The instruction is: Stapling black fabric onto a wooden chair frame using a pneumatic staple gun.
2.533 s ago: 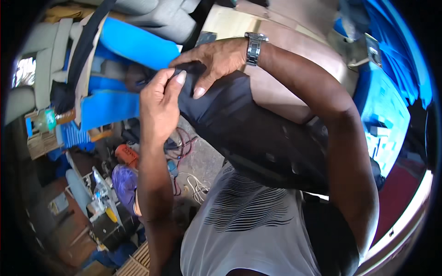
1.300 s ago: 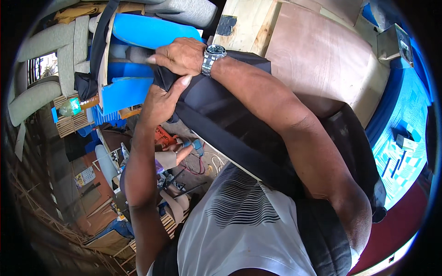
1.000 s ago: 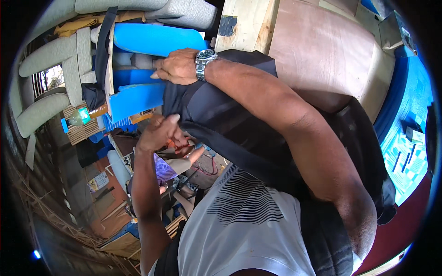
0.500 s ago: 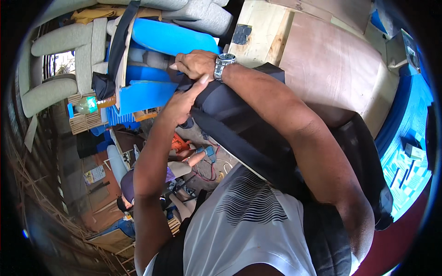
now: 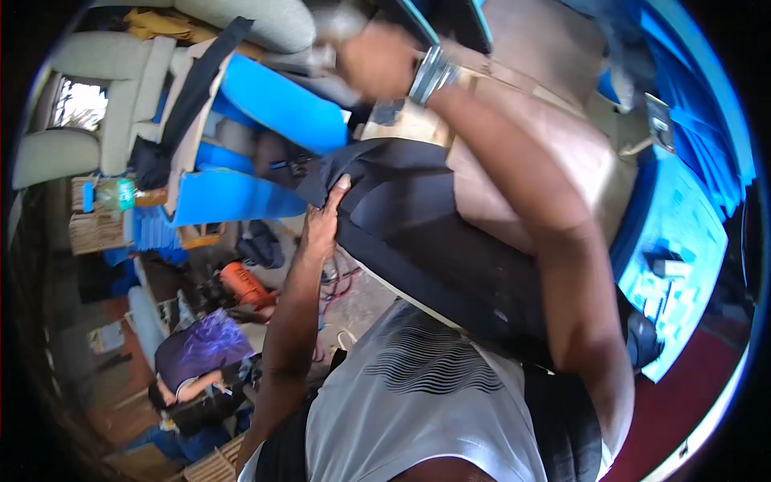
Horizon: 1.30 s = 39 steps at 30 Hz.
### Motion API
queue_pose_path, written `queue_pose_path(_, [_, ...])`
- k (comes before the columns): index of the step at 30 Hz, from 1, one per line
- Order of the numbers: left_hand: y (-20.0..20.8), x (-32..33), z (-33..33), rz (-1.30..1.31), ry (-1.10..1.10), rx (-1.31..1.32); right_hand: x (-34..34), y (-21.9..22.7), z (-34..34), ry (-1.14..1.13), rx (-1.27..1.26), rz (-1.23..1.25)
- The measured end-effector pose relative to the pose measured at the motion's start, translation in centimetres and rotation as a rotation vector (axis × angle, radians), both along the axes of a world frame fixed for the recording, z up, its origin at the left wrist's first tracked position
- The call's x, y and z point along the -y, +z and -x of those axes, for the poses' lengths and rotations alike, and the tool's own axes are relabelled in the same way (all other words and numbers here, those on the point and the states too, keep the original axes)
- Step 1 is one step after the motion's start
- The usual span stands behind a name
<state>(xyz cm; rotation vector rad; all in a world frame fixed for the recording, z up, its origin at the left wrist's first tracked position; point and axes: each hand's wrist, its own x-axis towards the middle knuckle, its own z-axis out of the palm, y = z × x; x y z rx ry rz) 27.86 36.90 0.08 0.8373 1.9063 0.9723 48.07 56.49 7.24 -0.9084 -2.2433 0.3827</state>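
Note:
A large piece of black fabric lies over a flat piece in front of me, with a pale, thin edge showing on the side nearest my body. My left hand grips the fabric's left corner, thumb on top and the other fingers mostly hidden underneath. Beyond the fabric, my right hand is up in the air, away from the cloth and blurred by motion. A metal watch is on that wrist. Whether its fingers hold anything is too smeared to see.
Blue foam-covered frames and grey cushions stand at the far left. A pinkish-brown board lies beyond the fabric. To the right is a light-blue patterned surface. Lower left, another person bends near an orange object.
My right hand has left the fabric corner beside my left hand and risen up and away. My left hand stays on the corner, now lower in view. The view has shifted; the other person has moved.

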Motion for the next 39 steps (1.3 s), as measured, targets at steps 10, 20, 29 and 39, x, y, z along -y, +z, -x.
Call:
queue_pose_path(10, [0.4,3.7,6.4,-0.210,-0.366,-0.291,25.4,13.3,-30.5,-1.053,1.010,-0.644])
queue_pose_path(20, [1.5,2.5,2.0,-0.103,-0.181,0.323,50.5,-26.8,-32.0,-1.457,-0.153,0.938])
queue_pose_path(29, [4.8,4.1,5.5,-0.231,-0.185,0.334,35.1,-44.8,-27.8,-0.466,-0.380,1.295])
queue_pose_path(39, [2.1,-0.8,1.3,-0.262,0.025,0.241,29.1,-48.2,-16.7,-1.036,-0.349,0.616])
